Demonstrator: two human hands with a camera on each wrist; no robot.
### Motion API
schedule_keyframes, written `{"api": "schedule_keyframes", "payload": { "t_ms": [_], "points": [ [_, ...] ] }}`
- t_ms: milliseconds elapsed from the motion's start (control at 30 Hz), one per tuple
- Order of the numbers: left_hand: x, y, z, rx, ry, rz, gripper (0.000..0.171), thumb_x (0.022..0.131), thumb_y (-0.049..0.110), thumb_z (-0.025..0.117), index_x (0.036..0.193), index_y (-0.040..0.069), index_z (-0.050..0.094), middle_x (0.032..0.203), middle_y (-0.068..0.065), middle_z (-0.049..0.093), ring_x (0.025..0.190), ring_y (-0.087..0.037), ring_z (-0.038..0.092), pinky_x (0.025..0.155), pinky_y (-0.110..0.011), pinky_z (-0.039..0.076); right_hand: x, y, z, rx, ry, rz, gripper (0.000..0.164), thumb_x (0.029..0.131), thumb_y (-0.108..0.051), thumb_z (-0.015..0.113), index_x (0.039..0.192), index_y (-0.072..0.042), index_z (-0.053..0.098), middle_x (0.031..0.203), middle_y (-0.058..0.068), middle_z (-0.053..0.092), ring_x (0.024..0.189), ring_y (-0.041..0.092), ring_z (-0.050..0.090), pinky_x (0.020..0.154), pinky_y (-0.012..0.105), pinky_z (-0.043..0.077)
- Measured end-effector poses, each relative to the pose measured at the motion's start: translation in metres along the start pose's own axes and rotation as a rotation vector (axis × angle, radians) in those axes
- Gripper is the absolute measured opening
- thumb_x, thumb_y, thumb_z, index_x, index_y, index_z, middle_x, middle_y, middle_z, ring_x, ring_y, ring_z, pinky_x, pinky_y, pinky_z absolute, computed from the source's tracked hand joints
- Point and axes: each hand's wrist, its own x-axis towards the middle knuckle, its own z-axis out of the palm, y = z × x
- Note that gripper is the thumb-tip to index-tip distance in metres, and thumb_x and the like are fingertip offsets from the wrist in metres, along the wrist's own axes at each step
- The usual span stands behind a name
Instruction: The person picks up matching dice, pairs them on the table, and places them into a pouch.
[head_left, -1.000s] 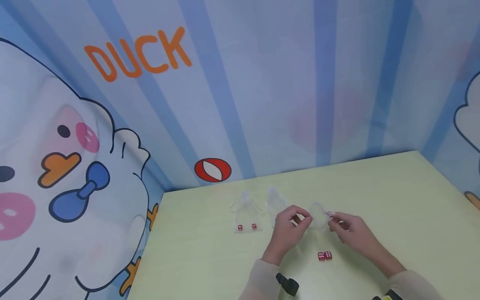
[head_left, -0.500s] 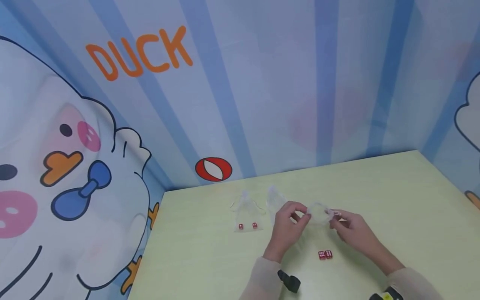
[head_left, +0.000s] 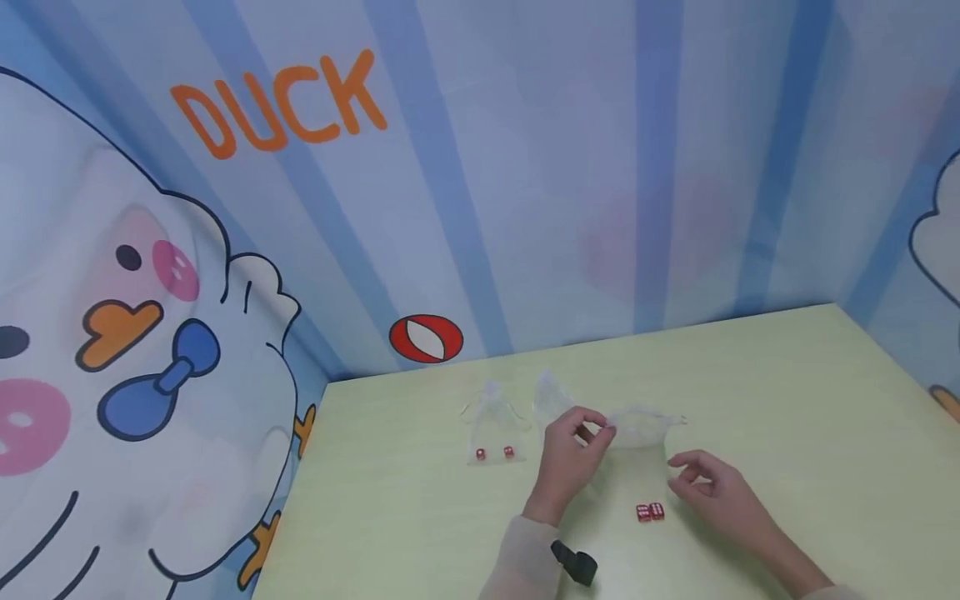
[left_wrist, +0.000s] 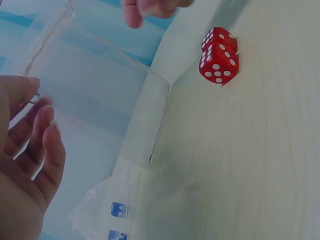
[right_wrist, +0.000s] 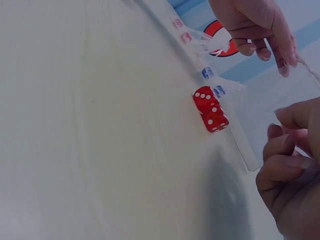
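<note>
With thumb and fingertips my left hand (head_left: 568, 458) pinches the edge of a sheer white drawstring bag (head_left: 641, 428), which stretches to the right above the table. In the left wrist view the bag (left_wrist: 107, 92) hangs flat and see-through, its cord running along the mouth. My right hand (head_left: 716, 492) is apart from the bag, below its right end, fingers loosely curled and holding nothing. Two red dice (head_left: 650, 512) with white pips lie side by side on the table between the hands. The right wrist view shows these red dice (right_wrist: 210, 110) near the right fingers.
Further left, a sheer bag (head_left: 495, 429) holding two small red dice lies flat. Another sheer bag (head_left: 551, 396) lies beside it, partly behind my left hand; blue dice (left_wrist: 119, 210) show in it. The pale table (head_left: 405, 517) meets a printed backdrop (head_left: 555, 183).
My right hand has let go of the bag's right side and moved down toward the dice. The bag, first held open between both hands, now hangs from my left hand.
</note>
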Motion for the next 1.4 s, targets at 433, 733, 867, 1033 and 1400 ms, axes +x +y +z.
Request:
{"api": "schedule_keyframes", "payload": {
  "t_ms": [433,733,867,1033,1400],
  "points": [
    [0.001,-0.001,0.000,-0.004,0.011,0.011,0.004,0.091,0.014,0.073,0.094,0.013,0.070,0.089,0.008,0.065,0.070,-0.002,0.055,0.055,-0.020,0.046,-0.004,0.010,0.013,-0.166,-0.226,-0.104,0.025,0.086,-0.009,0.074,0.107,0.003,0.068,0.075,-0.006,0.057,0.066,0.004,0.051,0.058,0.025,0.046],
    [0.008,0.000,-0.002,-0.013,0.000,-0.001,0.005,0.092,0.017,0.071,0.095,0.013,0.072,0.085,0.009,0.064,0.068,-0.003,0.054,0.053,-0.019,0.044,0.001,0.007,0.011,-0.202,-0.217,-0.106,0.016,0.087,-0.012,0.074,0.101,-0.004,0.071,0.076,-0.006,0.057,0.067,0.004,0.050,0.058,0.025,0.045],
    [0.003,-0.003,-0.001,-0.022,-0.011,-0.026,0.006,0.092,0.017,0.071,0.094,0.012,0.072,0.083,0.005,0.065,0.067,-0.003,0.053,0.053,-0.019,0.044,-0.003,0.012,0.014,-0.179,-0.218,-0.098,0.017,0.088,-0.014,0.074,0.101,-0.004,0.070,0.077,-0.006,0.057,0.068,0.004,0.051,0.060,0.025,0.045],
    [0.001,-0.004,0.001,-0.030,-0.010,-0.036,0.005,0.093,0.018,0.071,0.094,0.013,0.073,0.083,0.006,0.065,0.068,-0.003,0.053,0.054,-0.019,0.044,-0.005,0.015,0.014,-0.145,-0.217,-0.061,0.019,0.089,-0.016,0.074,0.102,-0.002,0.070,0.078,-0.003,0.058,0.069,0.005,0.051,0.060,0.026,0.045],
    [0.001,-0.002,0.004,-0.031,-0.008,-0.043,0.004,0.092,0.016,0.071,0.094,0.013,0.073,0.085,0.012,0.064,0.069,-0.003,0.054,0.054,-0.019,0.044,-0.007,0.013,0.015,-0.122,-0.182,0.014,0.019,0.089,-0.015,0.074,0.102,-0.001,0.070,0.079,0.000,0.058,0.069,0.007,0.050,0.060,0.026,0.044]
  ]
}}
